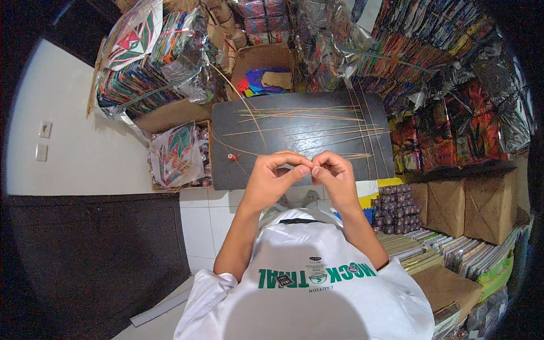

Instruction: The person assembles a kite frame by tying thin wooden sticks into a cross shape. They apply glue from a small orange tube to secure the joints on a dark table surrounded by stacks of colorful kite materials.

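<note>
My left hand (276, 174) and my right hand (336, 177) meet over the near edge of a dark table (221, 181). Thumb and fingers of both are pinched together, tip to tip; whatever is between them is too small to make out. A curved thin stick (238, 148) runs from the table's left side to my left hand, where its end is hidden. Left of that hand lies a small spool of orange-red thread (232, 157). Several slender straw-coloured sticks (306, 117) are spread across the tabletop, some crossing, and a few reach behind my right hand.
An open cardboard box (238, 59) with coloured pieces stands behind the table. On the left, printed kite-like sheets (178, 156) lie on a box. Wrapped stacks (408, 51) crowd the back right. Brown cartons (490, 204) and piled dark reels (395, 209) stand at right.
</note>
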Action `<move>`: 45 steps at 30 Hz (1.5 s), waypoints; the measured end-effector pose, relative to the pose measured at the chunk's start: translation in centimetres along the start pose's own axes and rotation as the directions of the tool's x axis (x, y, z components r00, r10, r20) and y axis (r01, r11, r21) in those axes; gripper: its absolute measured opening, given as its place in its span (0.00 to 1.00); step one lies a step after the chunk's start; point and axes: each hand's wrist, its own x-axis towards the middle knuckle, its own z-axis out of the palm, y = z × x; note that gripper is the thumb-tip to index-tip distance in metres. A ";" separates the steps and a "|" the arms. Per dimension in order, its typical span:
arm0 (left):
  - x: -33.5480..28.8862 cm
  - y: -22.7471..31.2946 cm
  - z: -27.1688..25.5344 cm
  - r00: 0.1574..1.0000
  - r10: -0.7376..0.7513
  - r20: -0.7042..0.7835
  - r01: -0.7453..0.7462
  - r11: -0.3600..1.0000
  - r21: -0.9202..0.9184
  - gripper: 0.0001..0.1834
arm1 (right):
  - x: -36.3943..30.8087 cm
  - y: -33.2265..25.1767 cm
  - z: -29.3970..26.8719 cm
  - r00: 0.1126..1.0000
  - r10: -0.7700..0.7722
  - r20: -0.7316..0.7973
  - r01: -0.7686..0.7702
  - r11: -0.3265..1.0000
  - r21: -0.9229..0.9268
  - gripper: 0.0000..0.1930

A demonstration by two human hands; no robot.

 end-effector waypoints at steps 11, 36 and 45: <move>0.3 -0.2 -0.5 0.998 -0.057 0.004 0.056 0.997 0.051 0.20 | 0.0 -0.6 0.5 0.979 -0.036 -0.199 0.034 0.999 -0.013 0.06; 0.1 0.8 -0.9 0.970 -0.113 0.213 0.092 0.990 0.105 0.38 | -1.1 2.6 -0.8 0.977 -0.020 -0.210 -0.041 0.959 -0.281 0.05; 0.1 -1.5 -2.0 0.984 -0.006 0.178 -0.006 0.998 0.065 0.41 | -1.7 2.9 0.9 0.970 -0.135 -0.201 0.068 0.949 -0.309 0.03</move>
